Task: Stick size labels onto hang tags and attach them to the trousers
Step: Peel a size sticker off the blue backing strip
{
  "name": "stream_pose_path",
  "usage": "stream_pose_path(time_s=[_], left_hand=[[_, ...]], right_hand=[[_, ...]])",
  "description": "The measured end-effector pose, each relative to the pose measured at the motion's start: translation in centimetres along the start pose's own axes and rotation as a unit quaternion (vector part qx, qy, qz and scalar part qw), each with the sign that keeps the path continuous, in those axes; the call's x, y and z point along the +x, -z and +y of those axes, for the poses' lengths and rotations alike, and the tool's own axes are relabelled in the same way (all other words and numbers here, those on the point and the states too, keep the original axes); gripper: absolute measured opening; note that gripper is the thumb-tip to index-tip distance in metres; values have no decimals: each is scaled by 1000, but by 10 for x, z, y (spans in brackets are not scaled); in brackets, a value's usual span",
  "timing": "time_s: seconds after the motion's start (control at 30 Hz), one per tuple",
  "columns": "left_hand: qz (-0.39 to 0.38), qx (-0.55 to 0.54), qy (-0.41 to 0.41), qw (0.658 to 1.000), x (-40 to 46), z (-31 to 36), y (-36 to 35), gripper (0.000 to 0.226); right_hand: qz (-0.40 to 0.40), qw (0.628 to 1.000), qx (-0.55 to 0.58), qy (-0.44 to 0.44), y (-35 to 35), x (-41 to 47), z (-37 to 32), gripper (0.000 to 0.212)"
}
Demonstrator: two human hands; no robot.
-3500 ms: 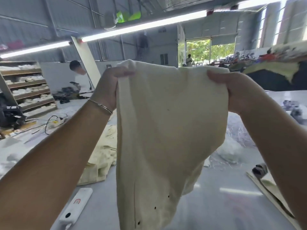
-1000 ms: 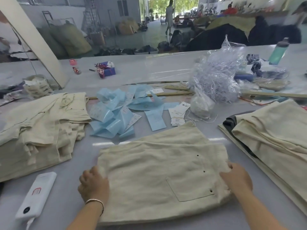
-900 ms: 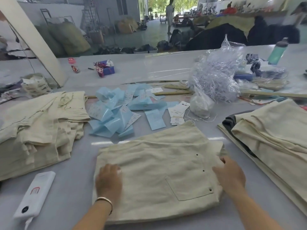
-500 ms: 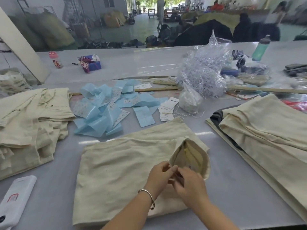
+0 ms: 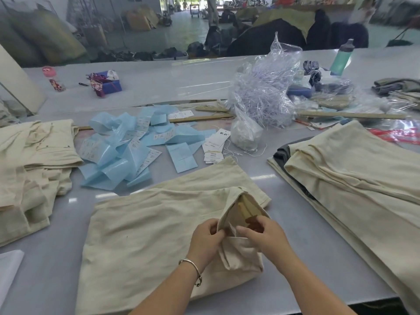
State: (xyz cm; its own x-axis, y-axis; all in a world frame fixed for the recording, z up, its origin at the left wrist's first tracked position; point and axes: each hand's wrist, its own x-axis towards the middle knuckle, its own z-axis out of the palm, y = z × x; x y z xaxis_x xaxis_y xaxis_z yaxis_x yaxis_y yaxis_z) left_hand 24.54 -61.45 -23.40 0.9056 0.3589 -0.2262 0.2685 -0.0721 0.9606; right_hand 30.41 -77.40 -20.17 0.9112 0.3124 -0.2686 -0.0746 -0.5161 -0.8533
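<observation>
Fingers of the left hand [image 5: 208, 238] curl around the turned-back edge of the waistband on a pair of cream trousers [image 5: 145, 242], pinching the fabric. The right hand [image 5: 264, 234] is just beside it, its fingers bent into the opened waist, gripping cloth there; what they touch inside is hidden by the fold and by the fingers themselves. The left wrist wears a thin metal bangle [image 5: 193, 268].

The trousers lie folded flat on a grey table [image 5: 293, 244], near the viewer and central. A brownish lining shows inside the opened waist, too shadowed to make out.

Farther back, near the centre, a small stack of white hang tags [image 5: 214, 147] with loose strings sits just beyond the trousers. To its left is a scatter of pale blue label backing sheets [image 5: 127, 146], some carrying white stickers whose print is too small to read. A crumpled clear plastic bag of thin strands [image 5: 263, 96] stands to the right of the tags.

A pile of cream garments [image 5: 34, 171] fills the left side, and another cream stack [image 5: 354, 173] lies on the right, cut off by the frame edge. A white object [image 5: 9, 267] at the near left is mostly out of frame. A green bottle [image 5: 341, 57] stands far right.
</observation>
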Motion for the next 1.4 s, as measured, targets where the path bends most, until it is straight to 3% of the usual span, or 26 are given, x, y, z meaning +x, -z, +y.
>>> stream_pose_path(time_s=[0.1, 0.2, 0.33, 0.4, 0.6, 0.9, 1.2, 1.3, 1.33, 1.4], left_hand=[[8, 34, -26, 999, -1, 5, -5, 18], [17, 76, -59, 995, -2, 12, -10, 8], [31, 86, -102, 991, -4, 18, -15, 17], [37, 66, -104, 992, -5, 20, -16, 18], [50, 42, -110, 992, -5, 24, -24, 14], [77, 42, -119, 989, -8, 29, -25, 2], [85, 37, -113, 989, -10, 33, -23, 18], [67, 28, -107, 992, -10, 31, -21, 8], [48, 20, -97, 994, -10, 31, -21, 2], [3, 11, -62, 998, -12, 32, -20, 13]], right_hand=[[-10, 998, -61, 33, -3, 4, -5, 47], [4, 996, -75, 41, -3, 11, -8, 32], [-31, 993, 90, -68, 18, 17, -11, 15], [-73, 978, 171, -96, 31, 16, -10, 19], [-160, 953, 258, -24, 52, 7, 0, 33], [-226, 945, 235, 39, 57, 6, 10, 42], [-234, 945, 224, 36, 53, 9, 3, 42], [-168, 974, 153, 26, 49, 14, -3, 39], [-104, 988, 106, 34, 48, 17, -5, 36], [53, 995, 14, 88, 43, 21, -14, 31]])
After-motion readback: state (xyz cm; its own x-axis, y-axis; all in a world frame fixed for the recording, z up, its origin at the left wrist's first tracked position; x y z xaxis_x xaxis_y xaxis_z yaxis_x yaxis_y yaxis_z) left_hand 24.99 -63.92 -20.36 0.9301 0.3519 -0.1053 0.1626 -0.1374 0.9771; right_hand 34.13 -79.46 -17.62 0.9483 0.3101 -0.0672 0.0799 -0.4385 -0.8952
